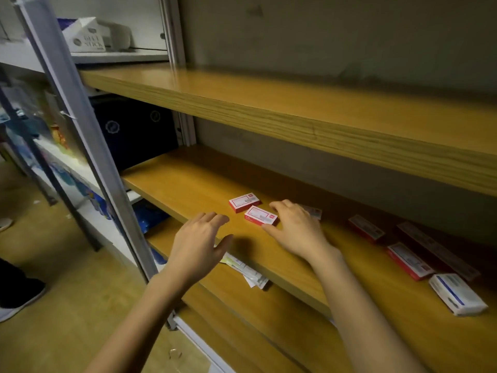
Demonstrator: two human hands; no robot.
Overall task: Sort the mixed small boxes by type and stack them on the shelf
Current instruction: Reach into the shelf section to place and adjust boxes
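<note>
Two small red-and-white boxes lie on the middle wooden shelf [188, 184]: one [244, 202] further back, one [260, 215] nearer. My right hand [294, 228] rests on the shelf, fingers spread, its thumb and fingertips touching the nearer box. A pale box [313, 211] peeks out behind that hand. My left hand [200, 242] hovers open over the shelf's front edge, holding nothing. Further right lie more red boxes [365, 228] [409, 261], a long dark red box [437, 250] and a white-and-blue box [457, 294].
An upper wooden shelf [295, 117] overhangs closely. A grey metal upright [88, 146] stands at the left, with a dark blue bin [134, 130] behind it. Papers [247, 271] stick out from the shelf below. A shoe [18, 297] shows on the floor at left.
</note>
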